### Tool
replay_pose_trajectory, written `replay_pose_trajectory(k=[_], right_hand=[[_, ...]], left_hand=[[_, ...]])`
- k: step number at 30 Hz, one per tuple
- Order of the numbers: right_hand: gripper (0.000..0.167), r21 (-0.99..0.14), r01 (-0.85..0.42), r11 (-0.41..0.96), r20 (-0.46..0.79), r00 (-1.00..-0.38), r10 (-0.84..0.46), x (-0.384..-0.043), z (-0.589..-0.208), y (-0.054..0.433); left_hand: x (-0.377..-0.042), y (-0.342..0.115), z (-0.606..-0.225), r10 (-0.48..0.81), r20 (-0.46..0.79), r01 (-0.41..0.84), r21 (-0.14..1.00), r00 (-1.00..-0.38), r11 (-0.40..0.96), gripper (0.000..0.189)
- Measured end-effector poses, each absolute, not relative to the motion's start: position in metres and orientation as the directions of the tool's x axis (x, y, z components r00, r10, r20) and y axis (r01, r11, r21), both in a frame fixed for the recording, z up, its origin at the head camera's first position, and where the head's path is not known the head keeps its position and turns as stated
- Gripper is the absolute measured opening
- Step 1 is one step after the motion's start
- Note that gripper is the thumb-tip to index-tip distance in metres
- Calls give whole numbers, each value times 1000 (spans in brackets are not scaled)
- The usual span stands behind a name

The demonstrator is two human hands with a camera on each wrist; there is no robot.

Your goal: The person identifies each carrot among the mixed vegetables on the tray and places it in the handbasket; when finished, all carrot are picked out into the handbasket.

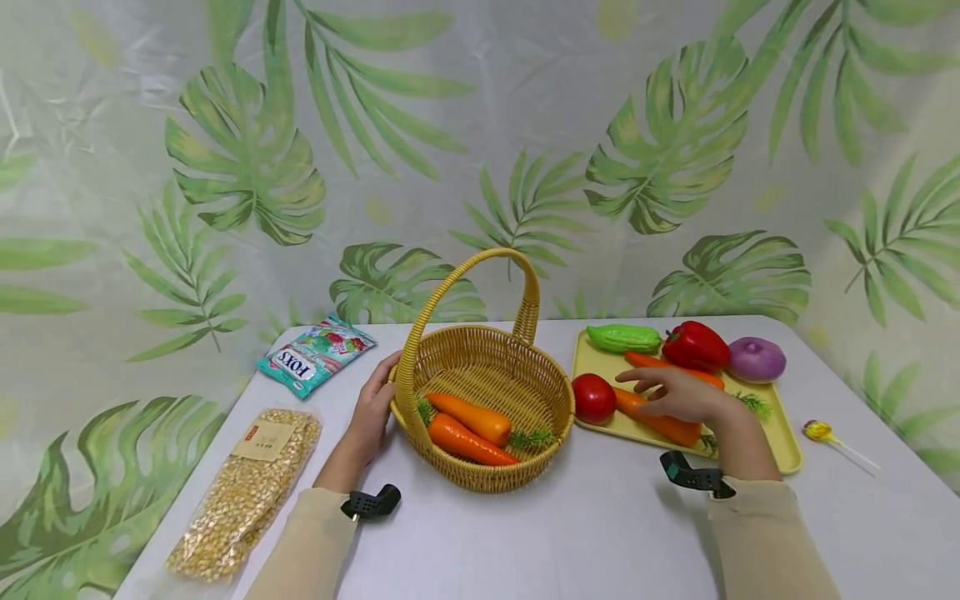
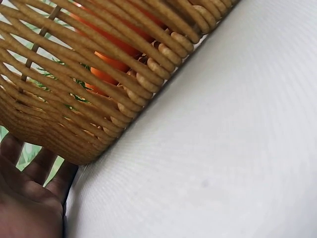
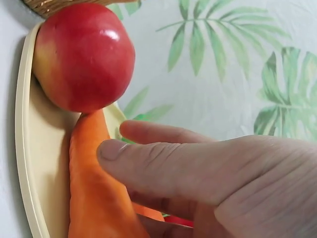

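Note:
My left hand (image 1: 369, 417) rests along the outer left side of a wicker basket (image 1: 555, 367) with a tall handle. In the left wrist view, its extended fingers (image 2: 37, 166) lie against the woven wall. Two carrots (image 1: 468, 417) with green tops lie inside the basket. Over a yellow tray (image 1: 783, 442), my right hand (image 1: 690, 396) hovers just above a thick carrot (image 3: 94, 183), thumb and fingers spread apart. A red apple (image 3: 86, 57) sits by that carrot's narrow tip. Another carrot (image 1: 701, 375) lies behind the hand.
The tray also bears a green bitter melon (image 1: 624, 337), a red bell pepper (image 1: 697, 346) and a purple onion (image 1: 757, 360). A lollipop (image 1: 819, 432) lies to its right. On the left are a teal candy bag (image 1: 315, 354) and a bag of corn kernels (image 1: 247, 492).

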State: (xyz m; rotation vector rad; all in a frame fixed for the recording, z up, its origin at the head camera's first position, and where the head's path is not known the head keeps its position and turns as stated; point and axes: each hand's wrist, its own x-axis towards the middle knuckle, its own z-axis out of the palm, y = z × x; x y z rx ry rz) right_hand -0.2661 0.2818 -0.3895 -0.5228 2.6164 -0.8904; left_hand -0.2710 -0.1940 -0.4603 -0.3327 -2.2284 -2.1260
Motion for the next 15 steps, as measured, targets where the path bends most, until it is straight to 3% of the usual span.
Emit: replay_pose_trajectory(k=[15], right_hand=[[51, -592, -224, 775, -205, -887, -413, -265, -395, 285]], left_hand=[[-270, -194, -460, 132, 192, 196, 980, -972, 18, 52]])
